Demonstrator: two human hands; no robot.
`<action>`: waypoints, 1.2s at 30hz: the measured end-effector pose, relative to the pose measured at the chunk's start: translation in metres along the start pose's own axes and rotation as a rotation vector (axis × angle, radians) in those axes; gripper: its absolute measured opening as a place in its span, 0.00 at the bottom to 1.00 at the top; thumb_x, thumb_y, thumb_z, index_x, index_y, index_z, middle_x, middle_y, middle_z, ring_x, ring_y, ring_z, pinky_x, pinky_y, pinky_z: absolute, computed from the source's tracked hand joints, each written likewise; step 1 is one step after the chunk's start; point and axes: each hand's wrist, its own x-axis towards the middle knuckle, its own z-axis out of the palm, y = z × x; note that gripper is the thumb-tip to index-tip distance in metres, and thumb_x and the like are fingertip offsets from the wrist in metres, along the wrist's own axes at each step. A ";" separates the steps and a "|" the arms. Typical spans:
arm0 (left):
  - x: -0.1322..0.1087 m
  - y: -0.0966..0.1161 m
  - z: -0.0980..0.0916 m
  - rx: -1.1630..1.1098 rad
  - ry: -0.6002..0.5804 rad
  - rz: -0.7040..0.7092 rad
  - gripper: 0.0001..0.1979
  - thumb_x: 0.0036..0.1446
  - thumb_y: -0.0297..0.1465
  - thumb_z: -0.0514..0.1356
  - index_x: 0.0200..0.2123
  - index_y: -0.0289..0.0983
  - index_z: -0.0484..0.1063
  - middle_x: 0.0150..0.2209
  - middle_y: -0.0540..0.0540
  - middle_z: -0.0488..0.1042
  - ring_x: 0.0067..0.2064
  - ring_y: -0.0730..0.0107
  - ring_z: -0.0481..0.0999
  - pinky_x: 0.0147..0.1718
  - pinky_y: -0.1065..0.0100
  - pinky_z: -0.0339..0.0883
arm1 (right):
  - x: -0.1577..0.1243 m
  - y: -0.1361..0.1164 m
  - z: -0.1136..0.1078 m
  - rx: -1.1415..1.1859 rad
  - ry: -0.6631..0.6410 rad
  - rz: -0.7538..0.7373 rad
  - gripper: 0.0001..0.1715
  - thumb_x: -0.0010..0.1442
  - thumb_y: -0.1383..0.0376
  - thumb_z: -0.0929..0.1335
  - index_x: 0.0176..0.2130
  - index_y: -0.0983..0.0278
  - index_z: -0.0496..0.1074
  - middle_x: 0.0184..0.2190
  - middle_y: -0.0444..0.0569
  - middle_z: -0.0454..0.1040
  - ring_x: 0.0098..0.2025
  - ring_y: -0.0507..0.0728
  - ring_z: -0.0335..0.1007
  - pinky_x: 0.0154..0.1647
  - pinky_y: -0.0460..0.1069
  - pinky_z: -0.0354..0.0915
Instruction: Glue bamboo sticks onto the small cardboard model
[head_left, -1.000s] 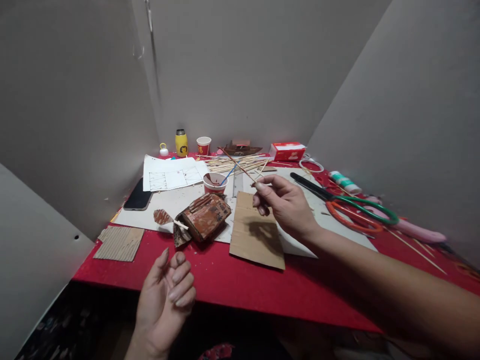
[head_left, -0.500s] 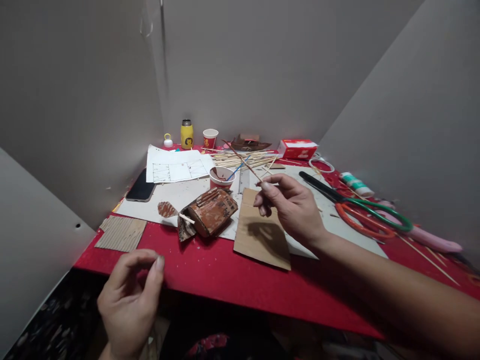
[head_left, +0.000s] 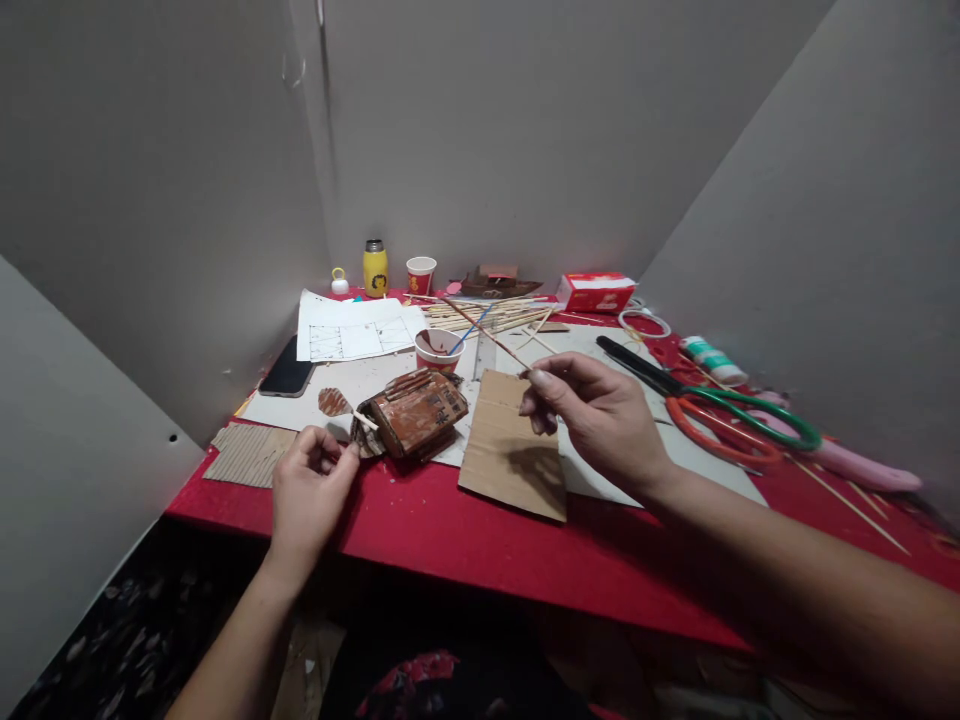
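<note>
My right hand (head_left: 592, 415) pinches a thin wooden paintbrush (head_left: 480, 332) whose tip points back toward a red paper cup of brown paint (head_left: 437, 350). Under that hand lies a flat brown cardboard piece (head_left: 510, 445). My left hand (head_left: 311, 490) rests at the table's front edge with its fingers curled, the fingertips touching or almost touching the near end of a small brown-painted cardboard model (head_left: 416, 412). A small painted piece on a stick (head_left: 337, 404) juts out from the model's left side.
On the red table (head_left: 480, 540) lie a corrugated card (head_left: 247, 455), a black phone (head_left: 286, 374), a drawing sheet (head_left: 352, 328), a pile of bamboo sticks (head_left: 487, 315), large scissors (head_left: 712, 405), a glue tube (head_left: 712, 360), a red box (head_left: 596, 292), a yellow bottle (head_left: 375, 268). Grey walls close in on three sides.
My left hand rose from below the table edge and moved forward to the painted model, turning from palm-up to fingers curled. My right hand kept the brush nearly still.
</note>
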 end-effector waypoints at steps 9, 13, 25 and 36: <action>0.014 0.010 -0.005 -0.248 -0.081 -0.227 0.16 0.45 0.37 0.67 0.27 0.39 0.61 0.18 0.58 0.64 0.18 0.82 0.58 0.18 0.78 0.52 | 0.004 -0.012 -0.022 -0.109 0.059 -0.077 0.13 0.59 0.58 0.72 0.43 0.62 0.76 0.22 0.43 0.75 0.19 0.49 0.67 0.19 0.45 0.65; 0.009 0.016 -0.004 -0.280 -0.108 -0.260 0.16 0.44 0.37 0.67 0.27 0.39 0.61 0.18 0.58 0.66 0.17 0.83 0.55 0.16 0.79 0.50 | 0.009 -0.020 -0.021 -0.105 0.114 -0.128 0.07 0.60 0.63 0.70 0.39 0.62 0.77 0.25 0.45 0.77 0.20 0.49 0.68 0.20 0.45 0.64; 0.024 0.011 -0.011 -0.311 -0.250 -0.325 0.18 0.41 0.38 0.70 0.29 0.38 0.65 0.15 0.59 0.63 0.16 0.81 0.55 0.14 0.79 0.50 | 0.011 -0.030 -0.012 -0.079 0.114 -0.226 0.15 0.61 0.51 0.70 0.38 0.60 0.78 0.30 0.48 0.79 0.22 0.51 0.69 0.19 0.48 0.65; 0.030 0.006 -0.008 -0.165 -0.068 -0.165 0.19 0.47 0.45 0.67 0.32 0.36 0.71 0.20 0.54 0.67 0.19 0.79 0.59 0.18 0.76 0.50 | 0.071 -0.011 0.019 -0.182 -0.005 -0.324 0.21 0.64 0.52 0.66 0.27 0.63 0.73 0.19 0.42 0.67 0.20 0.49 0.60 0.23 0.47 0.58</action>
